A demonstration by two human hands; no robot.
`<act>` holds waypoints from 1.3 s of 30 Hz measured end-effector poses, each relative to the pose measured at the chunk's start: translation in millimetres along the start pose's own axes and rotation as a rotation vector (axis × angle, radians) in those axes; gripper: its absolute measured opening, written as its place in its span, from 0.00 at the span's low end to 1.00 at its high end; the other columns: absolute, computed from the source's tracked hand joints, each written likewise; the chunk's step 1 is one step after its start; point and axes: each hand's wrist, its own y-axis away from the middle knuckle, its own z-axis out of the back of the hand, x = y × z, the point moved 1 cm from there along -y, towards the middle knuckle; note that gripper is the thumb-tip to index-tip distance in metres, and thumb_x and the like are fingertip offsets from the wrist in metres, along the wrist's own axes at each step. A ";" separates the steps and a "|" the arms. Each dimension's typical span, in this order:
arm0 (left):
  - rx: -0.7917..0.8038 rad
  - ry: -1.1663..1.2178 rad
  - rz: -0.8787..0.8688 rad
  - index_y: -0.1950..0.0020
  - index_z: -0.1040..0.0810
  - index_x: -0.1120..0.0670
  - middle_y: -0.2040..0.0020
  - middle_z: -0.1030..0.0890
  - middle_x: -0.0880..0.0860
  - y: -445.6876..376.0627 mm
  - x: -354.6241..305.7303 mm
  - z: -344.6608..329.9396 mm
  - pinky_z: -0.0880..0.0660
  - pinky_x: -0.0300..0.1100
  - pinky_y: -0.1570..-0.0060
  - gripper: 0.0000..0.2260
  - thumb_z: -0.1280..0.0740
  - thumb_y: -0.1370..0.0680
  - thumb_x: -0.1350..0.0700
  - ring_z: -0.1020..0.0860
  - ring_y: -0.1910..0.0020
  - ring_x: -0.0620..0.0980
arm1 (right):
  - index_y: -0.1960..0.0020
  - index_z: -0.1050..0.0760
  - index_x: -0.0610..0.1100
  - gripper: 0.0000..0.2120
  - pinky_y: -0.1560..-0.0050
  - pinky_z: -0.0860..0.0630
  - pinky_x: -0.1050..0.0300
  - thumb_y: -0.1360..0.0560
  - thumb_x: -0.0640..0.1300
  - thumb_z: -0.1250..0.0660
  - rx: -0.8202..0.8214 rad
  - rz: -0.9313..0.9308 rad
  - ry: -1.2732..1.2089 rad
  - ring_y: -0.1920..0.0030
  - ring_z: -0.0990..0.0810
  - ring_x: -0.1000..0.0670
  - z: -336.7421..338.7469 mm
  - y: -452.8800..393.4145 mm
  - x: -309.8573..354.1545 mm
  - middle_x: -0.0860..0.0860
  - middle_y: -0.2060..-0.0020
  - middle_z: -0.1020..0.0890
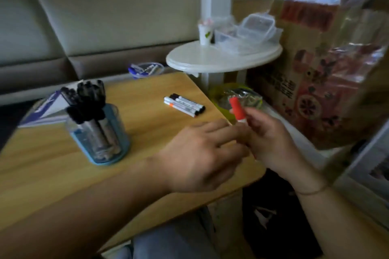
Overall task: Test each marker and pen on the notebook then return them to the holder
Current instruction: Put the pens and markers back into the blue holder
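Closest to me, my right hand is curled round a red-capped marker, holding it nearly upright with the cap pointing up and slightly away, just past the table's right edge. My left hand comes in from the left with fingers loosely extended, their tips meeting the right hand at the marker's lower barrel; blur keeps me from telling whether they actually pinch it. I judge the coming move turns on that axis: the cap sits above the right hand's grip, so the left hand, already touching, is the one placed to pull it off upward. Further out on the wooden table, the holder, packed with dark-capped markers, stands well to the left of both hands. Behind it leans the notebook, and three loose markers lie flat beyond my hands.
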 end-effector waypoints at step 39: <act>-0.704 0.640 1.109 0.28 0.45 0.38 0.36 0.25 0.44 220.3 108.0 30.9 0.23 0.56 0.43 0.39 0.35 0.33 0.26 0.27 0.34 0.47 | 0.63 0.31 0.46 0.13 0.71 0.29 0.59 0.30 0.53 0.30 -0.112 -0.115 -0.924 0.78 0.31 0.54 -208.4 -141.0 73.9 0.52 0.74 0.30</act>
